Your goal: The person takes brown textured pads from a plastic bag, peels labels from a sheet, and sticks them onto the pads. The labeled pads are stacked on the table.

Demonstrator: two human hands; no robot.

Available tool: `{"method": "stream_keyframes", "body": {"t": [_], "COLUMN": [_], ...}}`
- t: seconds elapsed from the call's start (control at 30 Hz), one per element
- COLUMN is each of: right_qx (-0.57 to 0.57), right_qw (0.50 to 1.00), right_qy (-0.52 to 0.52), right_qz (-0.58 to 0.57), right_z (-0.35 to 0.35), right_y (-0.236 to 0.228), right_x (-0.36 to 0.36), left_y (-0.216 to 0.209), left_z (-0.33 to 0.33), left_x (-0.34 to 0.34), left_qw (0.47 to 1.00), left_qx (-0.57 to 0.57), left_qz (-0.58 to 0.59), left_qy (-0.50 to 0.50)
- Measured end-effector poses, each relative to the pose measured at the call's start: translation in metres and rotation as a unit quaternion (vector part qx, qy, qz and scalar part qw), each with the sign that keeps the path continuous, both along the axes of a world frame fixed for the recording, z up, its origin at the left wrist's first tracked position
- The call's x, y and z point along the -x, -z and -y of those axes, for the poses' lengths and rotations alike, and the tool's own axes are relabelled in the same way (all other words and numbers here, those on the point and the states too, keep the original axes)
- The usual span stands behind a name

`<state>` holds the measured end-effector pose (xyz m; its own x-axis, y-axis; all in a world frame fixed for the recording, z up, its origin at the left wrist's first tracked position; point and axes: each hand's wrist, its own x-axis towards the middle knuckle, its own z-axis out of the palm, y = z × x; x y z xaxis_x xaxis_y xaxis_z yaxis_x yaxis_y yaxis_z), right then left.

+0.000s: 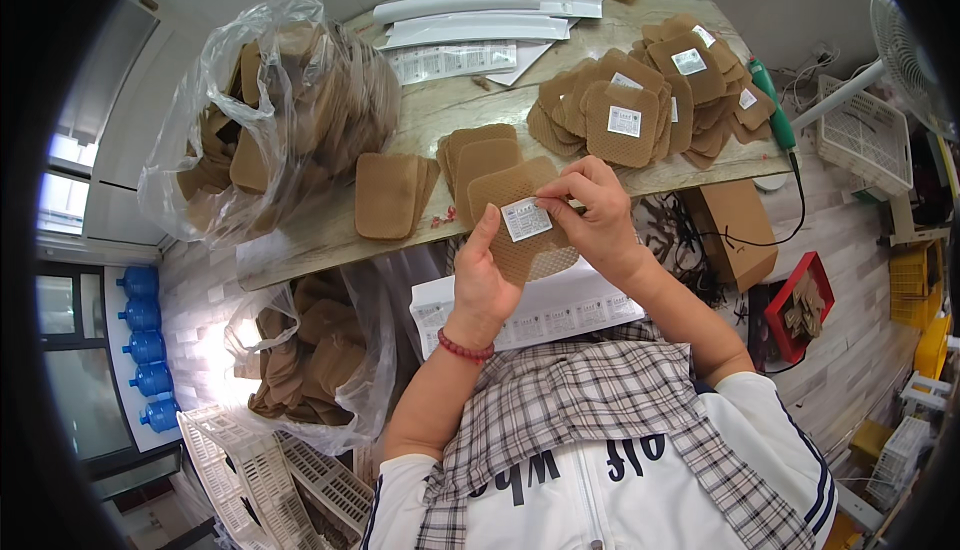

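Head view: left hand (482, 285) grips a brown mesh pad (520, 220) from below, thumb up its face, held above the wooden table's (450, 110) front edge. Right hand (598, 215) pinches a white sticker label (526, 219) onto the pad. Unlabelled pads (388, 194) lie just behind; labelled pile (650, 100) right; clear bag of pads (270, 100) left.

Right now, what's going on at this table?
A person holds a brown pad in the left hand while the right hand presses a white label onto it. On the table, bare pads lie near the hands, and a pile of labelled pads sits to the right. A clear bag of more pads stands at left. Label sheets rest on the lap.
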<state>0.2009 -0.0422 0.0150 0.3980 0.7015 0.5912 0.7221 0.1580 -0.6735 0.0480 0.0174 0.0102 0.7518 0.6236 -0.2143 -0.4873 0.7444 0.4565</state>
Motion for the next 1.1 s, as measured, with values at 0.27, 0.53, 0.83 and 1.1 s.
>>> {"method": "stream_keyframes", "body": {"t": [0.27, 0.53, 0.83, 1.1], "right_qx": [-0.077, -0.038, 0.129, 0.137], "right_qw": [0.978, 0.978, 0.950, 0.964], "right_qy": [-0.040, -0.101, -0.092, -0.073], "right_qz": [0.189, -0.180, -0.268, -0.218], "right_z": [0.012, 0.033, 0.009, 0.007], "right_y": [0.002, -0.016, 0.001, -0.003], "right_x": [-0.002, 0.015, -0.007, -0.008], "left_y": [0.012, 0.017, 0.015, 0.017], "left_z": [-0.014, -0.024, -0.013, -0.011], "left_x": [-0.001, 0.003, 0.000, -0.002], "left_qw": [0.995, 0.995, 0.999, 0.997], "left_qx": [0.049, 0.029, -0.022, -0.035], "left_qz": [-0.081, -0.078, -0.037, -0.053], "left_qy": [-0.011, -0.063, 0.028, 0.047]}}
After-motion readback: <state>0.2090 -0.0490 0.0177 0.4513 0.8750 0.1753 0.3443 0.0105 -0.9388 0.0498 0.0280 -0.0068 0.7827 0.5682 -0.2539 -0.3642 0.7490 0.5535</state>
